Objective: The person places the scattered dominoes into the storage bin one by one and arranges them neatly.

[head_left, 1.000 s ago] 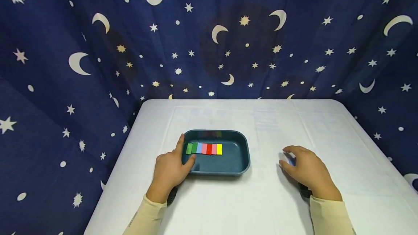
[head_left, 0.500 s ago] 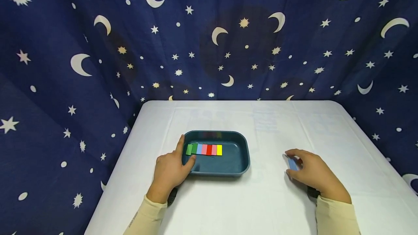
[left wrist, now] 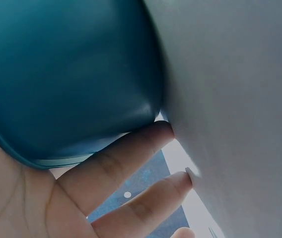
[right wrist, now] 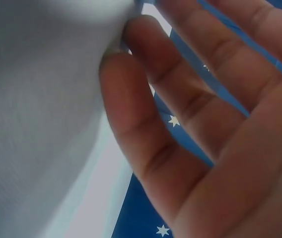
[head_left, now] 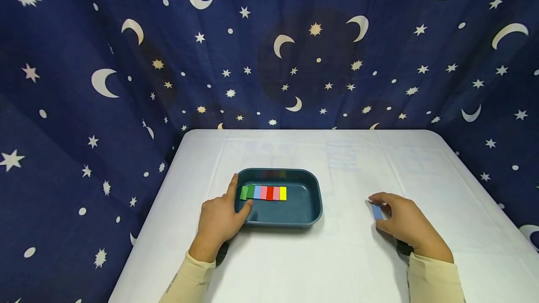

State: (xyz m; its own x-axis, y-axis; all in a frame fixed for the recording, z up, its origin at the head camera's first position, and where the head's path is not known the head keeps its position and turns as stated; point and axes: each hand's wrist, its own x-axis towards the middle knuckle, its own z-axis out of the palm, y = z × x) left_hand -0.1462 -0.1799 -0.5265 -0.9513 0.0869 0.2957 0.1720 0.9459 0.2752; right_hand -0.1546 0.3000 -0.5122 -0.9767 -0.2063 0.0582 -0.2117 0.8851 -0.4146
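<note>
In the head view, a dark teal tray (head_left: 299, 221) stands on the white tabletop. My left hand (head_left: 221, 216) holds its left end, with the thumb over the rim and the index finger along the outside. Straight fingers (left wrist: 116, 163) lie beside the outer wall in the left wrist view; the thumb is hidden there. Well to the right of the tray, my right hand (head_left: 402, 216) pinches a small flat light-blue block (head_left: 376, 212) between thumb and index finger, low over the cloth. The right wrist view shows its curled fingers (right wrist: 131, 94); the block is hidden behind them.
Inside the tray, a row of several small coloured blocks (head_left: 270, 193) runs from green at the left to yellow at the right. A white cloth (head_left: 294, 265) covers the table. Behind and beside it hangs a navy curtain (head_left: 236, 50) printed with moons and stars.
My right hand has moved slightly right and toward me, bringing the blue block into clearer view; its thumb has then drawn in against the block. The left hand and tray stay put.
</note>
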